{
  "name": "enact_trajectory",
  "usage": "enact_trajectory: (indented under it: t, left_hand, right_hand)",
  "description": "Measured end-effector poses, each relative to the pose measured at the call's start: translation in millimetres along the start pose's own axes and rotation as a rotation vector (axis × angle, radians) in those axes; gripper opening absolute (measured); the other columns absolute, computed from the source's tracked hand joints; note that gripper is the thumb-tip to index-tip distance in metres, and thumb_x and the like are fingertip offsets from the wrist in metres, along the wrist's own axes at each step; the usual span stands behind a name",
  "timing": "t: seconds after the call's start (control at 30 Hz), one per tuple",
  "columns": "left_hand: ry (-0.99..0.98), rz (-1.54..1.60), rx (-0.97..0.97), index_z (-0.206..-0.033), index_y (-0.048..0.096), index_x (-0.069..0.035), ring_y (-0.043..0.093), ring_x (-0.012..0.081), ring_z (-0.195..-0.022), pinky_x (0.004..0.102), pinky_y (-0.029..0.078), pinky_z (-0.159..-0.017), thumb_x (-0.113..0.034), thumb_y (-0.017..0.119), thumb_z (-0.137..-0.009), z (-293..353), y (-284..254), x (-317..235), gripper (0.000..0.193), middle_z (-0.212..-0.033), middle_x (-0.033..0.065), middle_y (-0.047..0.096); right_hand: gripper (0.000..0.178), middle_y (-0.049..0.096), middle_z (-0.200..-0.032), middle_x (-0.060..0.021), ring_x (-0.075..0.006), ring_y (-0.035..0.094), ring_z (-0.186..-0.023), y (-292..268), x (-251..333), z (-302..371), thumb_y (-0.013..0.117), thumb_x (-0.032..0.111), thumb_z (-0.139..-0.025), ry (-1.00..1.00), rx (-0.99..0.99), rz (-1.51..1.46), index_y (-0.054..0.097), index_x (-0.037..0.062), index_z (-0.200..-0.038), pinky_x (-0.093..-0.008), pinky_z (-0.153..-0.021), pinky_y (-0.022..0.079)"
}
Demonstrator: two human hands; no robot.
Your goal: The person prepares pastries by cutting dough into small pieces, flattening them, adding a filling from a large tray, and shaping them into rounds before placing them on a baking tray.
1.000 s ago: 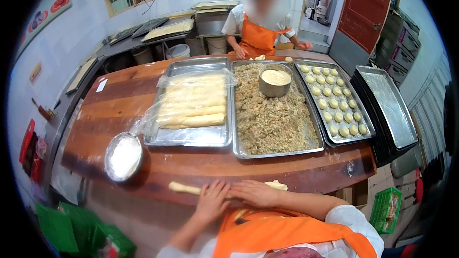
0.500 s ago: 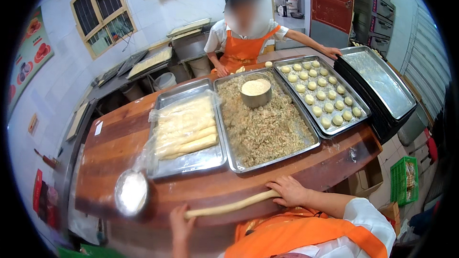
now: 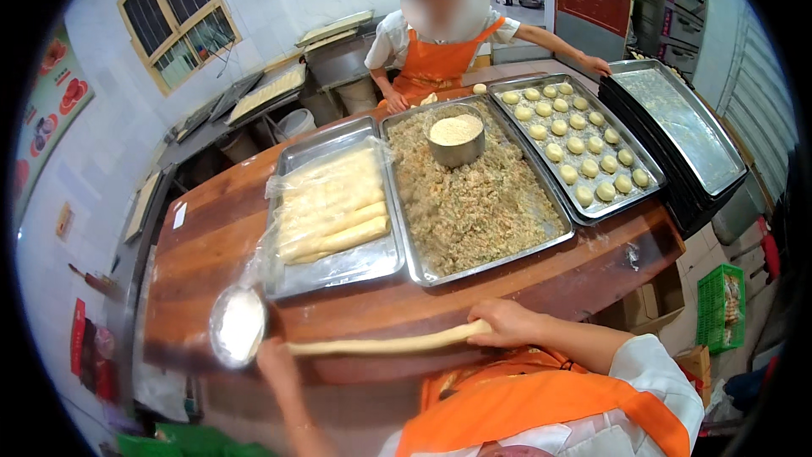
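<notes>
The right hand, lower centre of the frame, grasps the right end of a pale dough rope. The left hand — motion-blurred — is closed at the opposite end, lower left of centre; individual fingers cannot be distinguished. The rope spans nearly horizontally between both hands, along the near edge of the wooden table. A metal bowl containing white flour is positioned just beside the left hand. Above the rope, at mid-frame, plastic-covered dough strips occupy one tray; a chopped mixture fills the adjacent tray.
</notes>
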State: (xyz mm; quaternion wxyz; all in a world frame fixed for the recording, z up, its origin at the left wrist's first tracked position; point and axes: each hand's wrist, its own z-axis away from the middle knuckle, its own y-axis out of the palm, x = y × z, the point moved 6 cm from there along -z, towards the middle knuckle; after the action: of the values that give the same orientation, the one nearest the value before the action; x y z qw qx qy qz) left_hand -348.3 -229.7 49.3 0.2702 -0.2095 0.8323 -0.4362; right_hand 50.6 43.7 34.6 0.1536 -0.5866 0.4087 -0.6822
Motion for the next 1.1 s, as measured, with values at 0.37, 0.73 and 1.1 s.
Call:
enact_trajectory:
  t: [0.37,0.73,1.1]
  left_hand:
    - [0.456,0.558,0.402,-0.125,0.06,-0.002,0.055,0.0396,-0.117,0.0483,0.042,-0.099,-0.021,0.078,-0.082,74,77,-278,0.05,-0.125,0.0194,0.058]
    - [0.467,0.514,0.407,-0.114,0.064,-0.003,0.058,0.038,-0.101,0.0464,0.048,-0.085,-0.01,0.081,-0.076,78,90,-326,0.042,-0.106,0.0164,0.058]
    - [0.478,0.783,0.451,-0.114,0.063,-0.003,0.062,0.0421,-0.101,0.0477,0.05,-0.087,-0.001,0.065,-0.085,84,97,-310,0.03,-0.108,0.0205,0.066]
  right_hand:
    - [0.036,0.067,-0.089,-0.0221,-0.041,0.066,-0.084,11,-21,-9,0.075,0.024,-0.084,0.147,-0.118,-0.229,0.061,0.0001,-0.107,-0.045,-0.073,0.053]
    - [0.023,0.065,-0.107,-0.0166,-0.0353,0.063,-0.099,-22,-26,15,0.069,0.014,-0.087,0.056,-0.373,0.164,0.065,0.0036,-0.107,-0.0441,-0.085,0.052]
    - [0.046,0.066,-0.116,-0.0276,-0.043,0.065,-0.105,16,-7,-12,0.063,0.03,-0.096,0.014,-0.027,-0.255,0.058,0.0008,-0.13,-0.0464,-0.092,0.052]
